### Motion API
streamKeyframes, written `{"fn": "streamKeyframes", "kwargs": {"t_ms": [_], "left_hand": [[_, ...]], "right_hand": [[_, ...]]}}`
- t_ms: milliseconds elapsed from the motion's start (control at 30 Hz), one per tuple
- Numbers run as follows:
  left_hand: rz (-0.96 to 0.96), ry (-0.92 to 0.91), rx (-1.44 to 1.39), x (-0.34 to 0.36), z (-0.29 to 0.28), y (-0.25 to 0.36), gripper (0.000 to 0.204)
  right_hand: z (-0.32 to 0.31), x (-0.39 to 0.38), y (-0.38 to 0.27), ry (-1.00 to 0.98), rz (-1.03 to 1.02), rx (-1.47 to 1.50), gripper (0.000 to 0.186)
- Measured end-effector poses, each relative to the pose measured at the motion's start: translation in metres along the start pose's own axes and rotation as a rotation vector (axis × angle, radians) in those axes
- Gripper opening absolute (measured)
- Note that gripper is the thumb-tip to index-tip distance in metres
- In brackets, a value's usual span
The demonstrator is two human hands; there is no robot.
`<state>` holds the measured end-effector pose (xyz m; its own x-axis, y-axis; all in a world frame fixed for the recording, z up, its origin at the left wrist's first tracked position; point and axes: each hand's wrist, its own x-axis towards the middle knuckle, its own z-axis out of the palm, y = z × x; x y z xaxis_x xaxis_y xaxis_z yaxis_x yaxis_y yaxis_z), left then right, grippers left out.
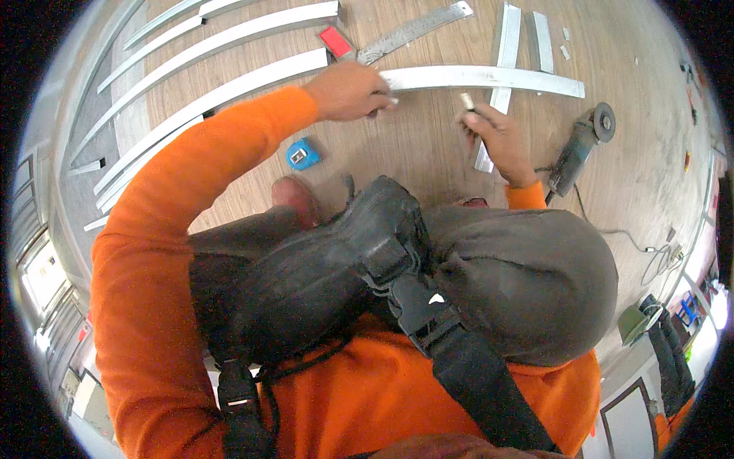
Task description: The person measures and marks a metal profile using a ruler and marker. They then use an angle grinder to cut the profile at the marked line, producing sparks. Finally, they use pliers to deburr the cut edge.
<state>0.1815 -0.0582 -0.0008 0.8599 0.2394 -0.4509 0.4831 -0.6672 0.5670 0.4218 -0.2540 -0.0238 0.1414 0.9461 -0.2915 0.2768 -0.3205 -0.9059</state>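
My left hand (pixel 353 92) is closed at the left end of a light metal bar (pixel 474 77), its fingers curled. A small pale spot shows at its fingertips, too small to name. In my right hand (pixel 501 141), just below the bar, is a short pale-tipped stick (pixel 467 101), pinched between thumb and fingers. The bar lies crosswise over another metal bar (pixel 508 46). Beyond my left hand is a metal square with a red handle (pixel 336 43) and a flat steel blade (pixel 417 32).
A blue tape measure (pixel 303 154) lies below my left forearm. At the right, an angle grinder (pixel 579 149) rests on the wood-look floor, its cable (pixel 612 231) trailing. A short metal piece (pixel 542 42) and several long metal bars (pixel 229 83) lie farther off.
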Motion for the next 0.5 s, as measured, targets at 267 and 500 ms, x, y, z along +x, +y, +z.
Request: {"fn": "streamKeyframes", "kwargs": {"t_ms": [267, 500], "left_hand": [[-0.225, 0.03, -0.732, -0.015, 0.049, 0.014, 0.025], [-0.187, 0.033, -0.717, -0.005, 0.037, 0.027, 0.022]], "right_hand": [[0.022, -0.001, -0.015, 0.485, 0.049, 0.493, 0.031], [0.041, 0.005, -0.017, 0.453, -0.003, 0.584, 0.03]]}}
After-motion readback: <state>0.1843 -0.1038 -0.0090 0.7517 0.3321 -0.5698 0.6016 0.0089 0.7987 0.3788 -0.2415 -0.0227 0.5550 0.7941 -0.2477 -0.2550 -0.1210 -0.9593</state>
